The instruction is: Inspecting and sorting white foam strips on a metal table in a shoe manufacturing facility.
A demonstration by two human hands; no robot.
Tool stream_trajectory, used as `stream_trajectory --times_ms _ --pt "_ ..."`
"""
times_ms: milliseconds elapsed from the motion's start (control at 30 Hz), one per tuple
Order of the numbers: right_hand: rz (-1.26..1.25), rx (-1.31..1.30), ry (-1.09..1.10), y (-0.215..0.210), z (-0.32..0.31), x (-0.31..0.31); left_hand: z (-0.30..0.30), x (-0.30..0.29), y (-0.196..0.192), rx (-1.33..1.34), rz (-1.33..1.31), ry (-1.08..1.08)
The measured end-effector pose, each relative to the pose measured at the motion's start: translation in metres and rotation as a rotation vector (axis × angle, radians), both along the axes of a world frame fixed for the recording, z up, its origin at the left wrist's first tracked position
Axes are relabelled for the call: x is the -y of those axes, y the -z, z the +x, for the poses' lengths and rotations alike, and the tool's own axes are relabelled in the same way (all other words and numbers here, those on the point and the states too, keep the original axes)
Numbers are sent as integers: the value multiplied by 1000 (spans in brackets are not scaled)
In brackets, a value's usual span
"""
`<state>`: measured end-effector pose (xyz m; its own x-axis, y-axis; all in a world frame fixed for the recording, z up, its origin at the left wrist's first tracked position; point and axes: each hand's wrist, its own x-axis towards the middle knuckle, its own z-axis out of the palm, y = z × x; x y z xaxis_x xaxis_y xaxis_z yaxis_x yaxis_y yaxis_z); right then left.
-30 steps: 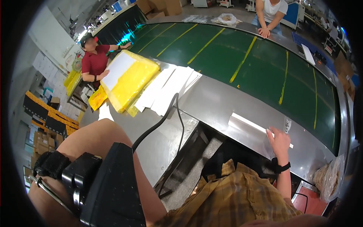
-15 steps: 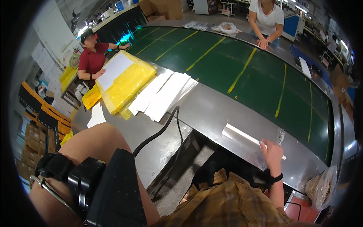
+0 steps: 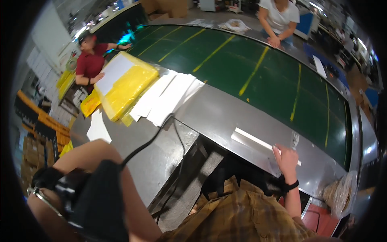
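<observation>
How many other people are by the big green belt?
2: a person in a red shirt near its left end, and a person in a white shirt across it. Others might be hidden.

Brown-and-mustard plaid shirt (image 3: 246,209), creased. 1 black band (image 3: 291,185) on wrist below right hand (image 3: 287,158). Black strap (image 3: 45,177) round left arm (image 3: 90,155), 1 bent silvery rod (image 3: 47,200) beside it. Bulky black casing (image 3: 100,197), blurred, 1 thick black cable (image 3: 142,149).
</observation>
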<state>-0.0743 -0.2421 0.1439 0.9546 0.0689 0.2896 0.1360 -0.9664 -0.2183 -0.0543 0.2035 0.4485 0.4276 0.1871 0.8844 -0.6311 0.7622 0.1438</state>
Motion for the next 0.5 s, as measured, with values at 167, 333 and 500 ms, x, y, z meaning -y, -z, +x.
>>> stream_trajectory --times_ms 167,333,500 --pt "10 10 -18 -1 13 -12 61 63 26 -39 -92 329" --pt "41 18 -36 -8 8 -5 76 85 31 -28 -147 475" --pt "-5 2 5 -9 2 -4 76 81 22 10 -152 526"
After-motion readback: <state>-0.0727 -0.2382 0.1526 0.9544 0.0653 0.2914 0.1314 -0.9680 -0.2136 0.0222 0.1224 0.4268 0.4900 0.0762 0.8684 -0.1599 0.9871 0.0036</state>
